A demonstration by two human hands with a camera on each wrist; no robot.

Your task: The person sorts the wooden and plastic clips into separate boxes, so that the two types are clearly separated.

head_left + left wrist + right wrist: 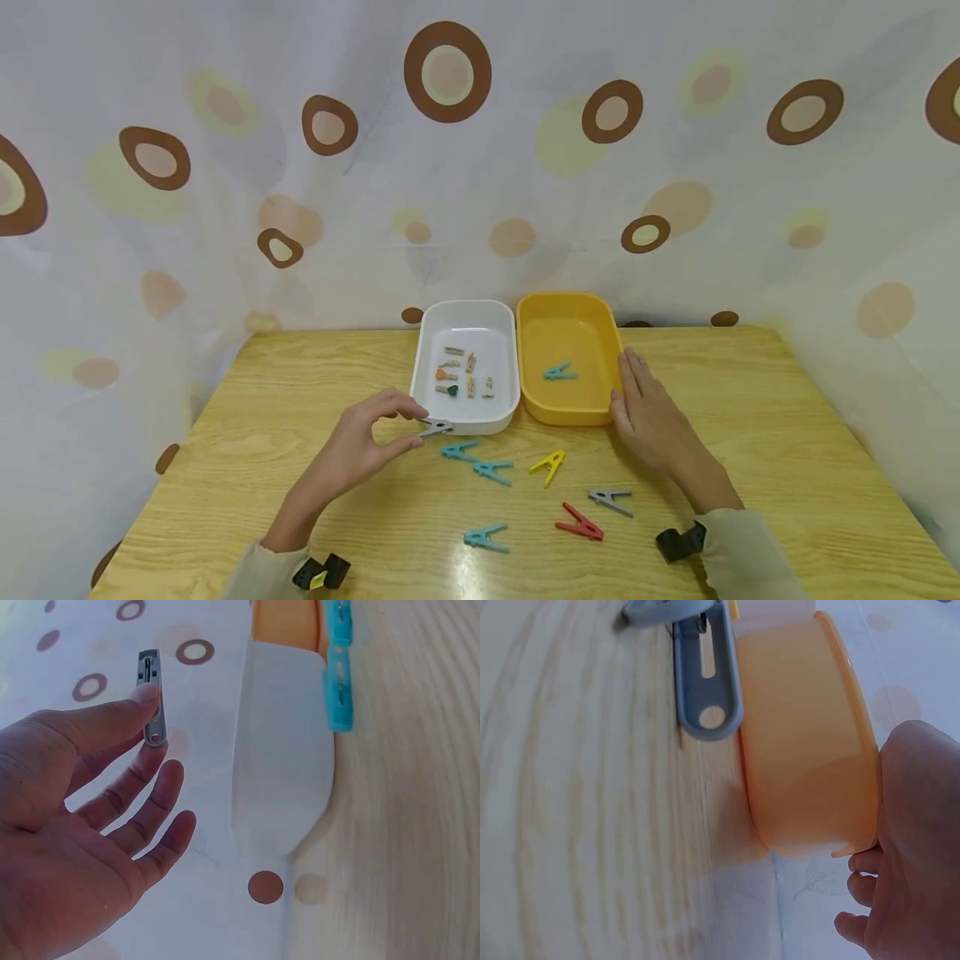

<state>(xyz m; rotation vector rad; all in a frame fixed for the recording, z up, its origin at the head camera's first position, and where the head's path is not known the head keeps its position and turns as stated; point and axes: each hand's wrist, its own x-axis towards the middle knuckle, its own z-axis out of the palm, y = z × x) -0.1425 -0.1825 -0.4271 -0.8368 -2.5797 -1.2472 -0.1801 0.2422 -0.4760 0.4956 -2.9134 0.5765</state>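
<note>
Between thumb and fingers my left hand [363, 442] pinches a grey clothespin [437, 427], raised near the front left corner of the white tray [480, 427]. The left wrist view shows that clothespin [150, 694] upright at the fingertips. My right hand [651, 412] rests with extended fingers against the right side of the yellow tray [566, 416]. Inside the yellow tray lies a teal clothespin [559, 372]. Several small wooden clips, one with a green heart [452, 390], lie in the white tray.
In front of the trays lie several teal clothespins [486, 537], a yellow clothespin [548, 467], a red clothespin [580, 523] and another grey clothespin [611, 500]. The wooden table [300, 375] backs onto a patterned curtain [525, 200].
</note>
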